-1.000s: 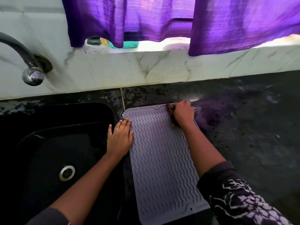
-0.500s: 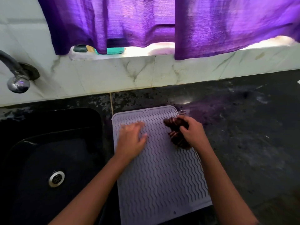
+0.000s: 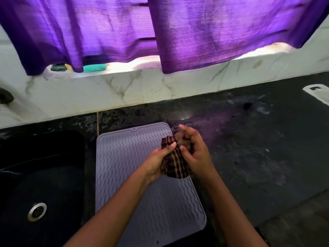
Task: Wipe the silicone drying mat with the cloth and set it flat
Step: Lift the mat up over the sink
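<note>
Both hands (image 3: 156, 161) (image 3: 195, 154) bunch striped cloth (image 3: 175, 164) over ridged mat (image 3: 124, 166).

Cloth (image 3: 175, 162) partly hidden by both hands; mat (image 3: 124, 168) bottom cut off

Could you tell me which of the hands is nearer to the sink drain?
Left. The left hand is above the mat, closer to the drain; the right hand is farther right.

Daylight glows through the purple curtain (image 3: 204, 32) ahead of me and blows out white along the sill (image 3: 142, 64), leaving the dark counter (image 3: 249, 148) dim with one small glare spot near its back edge, while wide-angle bending curves the edges.
</note>
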Motion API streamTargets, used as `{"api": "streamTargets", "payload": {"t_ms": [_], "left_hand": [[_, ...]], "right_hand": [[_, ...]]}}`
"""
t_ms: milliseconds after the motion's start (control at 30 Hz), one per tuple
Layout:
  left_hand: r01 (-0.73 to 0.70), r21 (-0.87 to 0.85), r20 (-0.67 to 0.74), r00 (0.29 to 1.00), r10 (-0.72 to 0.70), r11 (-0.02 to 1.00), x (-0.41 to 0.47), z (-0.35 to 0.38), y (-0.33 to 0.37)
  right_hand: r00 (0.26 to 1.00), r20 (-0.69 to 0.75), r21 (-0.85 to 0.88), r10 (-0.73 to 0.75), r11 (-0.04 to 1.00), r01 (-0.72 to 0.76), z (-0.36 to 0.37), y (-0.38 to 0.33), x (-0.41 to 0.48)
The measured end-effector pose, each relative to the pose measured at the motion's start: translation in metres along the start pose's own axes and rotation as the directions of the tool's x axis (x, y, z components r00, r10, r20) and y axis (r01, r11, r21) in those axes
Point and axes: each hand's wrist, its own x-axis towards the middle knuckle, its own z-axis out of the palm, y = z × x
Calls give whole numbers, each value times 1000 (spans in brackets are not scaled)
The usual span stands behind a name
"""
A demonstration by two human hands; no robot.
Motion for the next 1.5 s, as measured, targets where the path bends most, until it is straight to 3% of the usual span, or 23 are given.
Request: {"api": "streamTargets", "payload": {"t_ms": [67, 133, 167, 200, 233, 267, 300, 333, 500, 567, 600, 633, 700, 733, 767, 800, 867, 967, 1033, 1100, 1233, 1367, 1500], "left_hand": [[13, -50, -5, 1000, -13, 999, 7, 7, -3], [15, -134, -30, 999, -20, 991, 17, 14, -9], [8, -194, -44, 999, -17, 981, 23, 19, -12], [-5, -236, -67, 998, -12, 972, 30, 23, -15], [-18, -254, -92, 996, -6, 967, 38, 28, -16], [-31, -253, -107, 994, 4, 967, 49, 32, -17], [-38, -257, -95, 995, 14, 966, 58, 37, -15], [-38, -243, -78, 997, 20, 969, 68, 42, -13], [-71, 143, -279, 954, 109, 987, 123, 45, 11], [-87, 204, -336, 929, 154, 975, 145, 44, 22], [-81, 322, -377, 903, 206, 943, 155, 42, 26], [-49, 519, -387, 877, 285, 853, 163, 38, 28], [107, 908, -284, 868, 407, 405, 173, 27, 28], [173, 963, -249, 863, 439, 205, 173, 21, 29], [204, 972, -236, 855, 462, 118, 172, 15, 31], [209, 972, -233, 843, 485, 105, 169, 9, 34], [169, 982, -185, 809, 558, 80, 156, -10, 43], [224, 975, -173, 770, 613, -6, 118, -61, 58], [344, 939, -264, 769, 582, -29, 90, -102, 74], [471, 880, -375, 764, 524, -57, 62, -143, 91], [542, 837, -480, 793, 376, -75, 24, -196, 103], [490, 867, -401, 792, 461, -87, 17, -201, 91], [413, 900, -420, 737, 529, 140, 16, -200, 100]], "right_hand": [[989, -40, -290, -146, 948, 128, -5, 5, 4], [984, -180, -433, -10, 899, -70, -10, 9, 7], [955, -227, -340, 191, 903, -262, -14, 11, 7], [873, -188, -114, 451, 873, -475, -19, 12, 9], [758, -42, 137, 651, 755, -641, -25, 15, 10], [659, 121, 306, 743, 603, -736, -30, 20, 10], [611, 219, 342, 760, 527, -778, -37, 26, 9], [603, 240, 316, 761, 526, -790, -43, 35, 10], [721, -41, 35, 692, 722, -691, -69, 67, 39], [745, -113, -191, 658, 721, -666, -71, 78, 54], [740, -129, -308, 660, 683, -663, -69, 85, 60], [726, -126, -430, 676, 622, -654, -65, 90, 65], [691, -113, -688, 714, 445, -573, -53, 99, 66], [699, -143, -780, 701, 355, -516, -48, 103, 66], [734, -198, -828, 649, 289, -480, -44, 105, 65], [775, -252, -849, 579, 252, -465, -41, 104, 67], [851, -278, -851, 445, 298, -433, -35, 99, 76], [942, -30, -839, 335, 504, -206, -12, 93, 101], [914, 205, -782, 350, 620, -62, 13, 91, 119], [837, 381, -740, 393, 673, 21, 39, 93, 133], [716, 463, -785, 522, 616, 59, 68, 105, 146], [700, 404, -840, 590, 542, 28, 73, 104, 155], [773, 348, -861, 530, 506, 41, 81, 91, 156]]}}
